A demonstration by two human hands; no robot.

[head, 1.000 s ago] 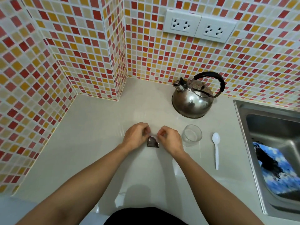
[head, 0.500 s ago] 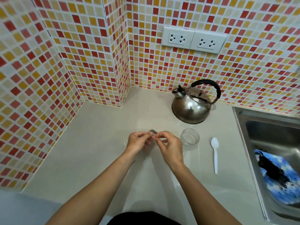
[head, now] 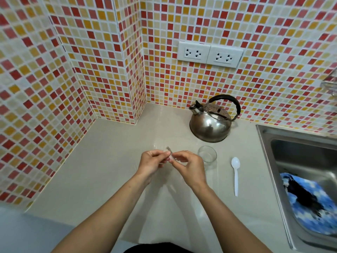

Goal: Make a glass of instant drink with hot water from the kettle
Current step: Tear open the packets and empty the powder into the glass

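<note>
A small drink sachet is pinched between my left hand and my right hand, held above the counter; most of it is hidden by my fingers. Just right of my right hand stands a small clear glass, with nothing visible inside. A white plastic spoon lies on the counter to the right of the glass. Behind the glass, near the tiled wall, sits a steel kettle with a black handle and its spout pointing left.
The pale counter is boxed in by mosaic-tiled walls at the left and back, with a jutting tiled corner. A steel sink at the right holds a blue-and-black cloth. Two sockets sit above the kettle.
The sachet has been raised off the counter between both hands, and its dark side no longer shows. The camera has tilted up, so more wall is in view.
</note>
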